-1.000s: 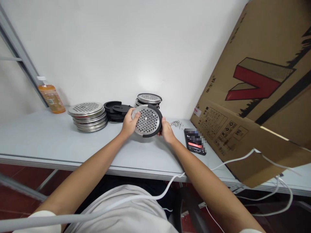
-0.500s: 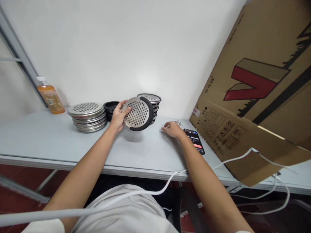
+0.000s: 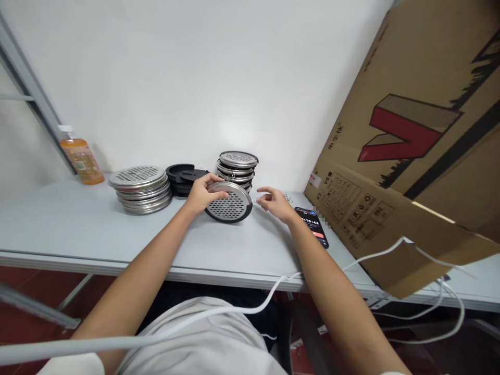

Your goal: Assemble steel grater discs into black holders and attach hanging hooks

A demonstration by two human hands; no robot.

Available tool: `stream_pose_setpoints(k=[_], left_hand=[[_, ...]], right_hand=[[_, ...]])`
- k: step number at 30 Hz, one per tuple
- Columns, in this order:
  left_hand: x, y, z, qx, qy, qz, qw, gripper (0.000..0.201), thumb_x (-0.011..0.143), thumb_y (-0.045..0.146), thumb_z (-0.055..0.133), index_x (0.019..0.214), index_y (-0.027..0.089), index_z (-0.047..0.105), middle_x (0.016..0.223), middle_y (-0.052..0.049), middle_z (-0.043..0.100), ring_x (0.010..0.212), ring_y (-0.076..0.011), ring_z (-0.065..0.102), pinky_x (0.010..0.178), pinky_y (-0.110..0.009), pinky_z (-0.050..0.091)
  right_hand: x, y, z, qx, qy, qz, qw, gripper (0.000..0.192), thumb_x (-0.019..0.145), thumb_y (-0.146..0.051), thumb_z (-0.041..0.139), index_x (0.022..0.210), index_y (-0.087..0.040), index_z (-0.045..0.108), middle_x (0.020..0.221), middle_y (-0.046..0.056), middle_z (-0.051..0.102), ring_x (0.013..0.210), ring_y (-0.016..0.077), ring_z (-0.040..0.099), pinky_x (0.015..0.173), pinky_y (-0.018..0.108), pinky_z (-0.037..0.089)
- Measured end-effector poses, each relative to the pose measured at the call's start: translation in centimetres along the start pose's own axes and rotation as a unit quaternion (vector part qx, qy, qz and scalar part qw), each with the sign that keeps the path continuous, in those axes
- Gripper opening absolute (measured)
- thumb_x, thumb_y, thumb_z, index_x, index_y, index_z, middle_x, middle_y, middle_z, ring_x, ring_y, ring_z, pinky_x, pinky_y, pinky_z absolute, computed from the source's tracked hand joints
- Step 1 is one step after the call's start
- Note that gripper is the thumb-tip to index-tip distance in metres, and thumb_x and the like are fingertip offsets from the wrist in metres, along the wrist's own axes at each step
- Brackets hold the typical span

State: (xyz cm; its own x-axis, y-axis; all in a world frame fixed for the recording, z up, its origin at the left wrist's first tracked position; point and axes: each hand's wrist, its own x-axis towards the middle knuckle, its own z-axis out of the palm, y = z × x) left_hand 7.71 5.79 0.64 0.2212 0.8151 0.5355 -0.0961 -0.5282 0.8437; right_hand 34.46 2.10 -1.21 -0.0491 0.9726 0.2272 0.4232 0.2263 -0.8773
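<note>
My left hand [image 3: 207,195] is closed on the edge of a round perforated metal disc [image 3: 230,203], thumb on its face. A black rim piece runs round the disc's lower right side. It is tilted up just above the table, facing me. Right of it, my right hand [image 3: 273,203] has its index finger stretched out and the others curled around a small shiny metal piece [image 3: 258,198], too small to make out clearly. Behind the disc stands a stack of similar black-rimmed discs [image 3: 239,159]. A thin wire bit [image 3: 233,176] shows at the held disc's top edge.
To the left are a stack of bare metal discs [image 3: 138,177] and several black rim pieces [image 3: 182,177]. An orange liquid bottle [image 3: 82,159] stands at far left. Small wire pieces [image 3: 288,198] and a phone [image 3: 312,224] lie right, before a large carton [image 3: 390,156]. A white cable [image 3: 234,311] crosses in front.
My left hand has brought the disc right and lower, turning it so the black rim faces more downward. My right hand has shifted slightly, its index finger now lifted.
</note>
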Motion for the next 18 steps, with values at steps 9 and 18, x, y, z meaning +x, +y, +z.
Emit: stream_pose_setpoints(k=[9,18], left_hand=[[-1.2,1.8,0.4,0.153,-0.238,0.054,0.958,0.043,0.070,0.041,0.085,0.102,0.016,0.070,0.100,-0.007,0.073,0.092,-0.0228,0.068,0.080,-0.030,0.051],[-2.1,1.1,1.7,0.238,-0.394,0.057,0.886,0.065,0.060,0.046,0.090,0.117,0.022,0.070,0.120,-0.008,0.069,0.113,-0.0296,0.062,0.099,-0.037,0.046]], right_hand=[[-1.3,-3.3,1.2,0.352,-0.042,-0.066,0.933,0.029,0.063,-0.025,0.088,0.079,-0.018,0.064,0.078,0.000,0.068,0.071,0.0120,0.064,0.063,0.024,0.051],[-1.4,-3.3,1.8,0.311,-0.075,-0.053,0.946,0.031,0.063,-0.028,0.090,0.077,-0.016,0.066,0.066,-0.002,0.067,0.057,0.0099,0.062,0.054,0.022,0.051]])
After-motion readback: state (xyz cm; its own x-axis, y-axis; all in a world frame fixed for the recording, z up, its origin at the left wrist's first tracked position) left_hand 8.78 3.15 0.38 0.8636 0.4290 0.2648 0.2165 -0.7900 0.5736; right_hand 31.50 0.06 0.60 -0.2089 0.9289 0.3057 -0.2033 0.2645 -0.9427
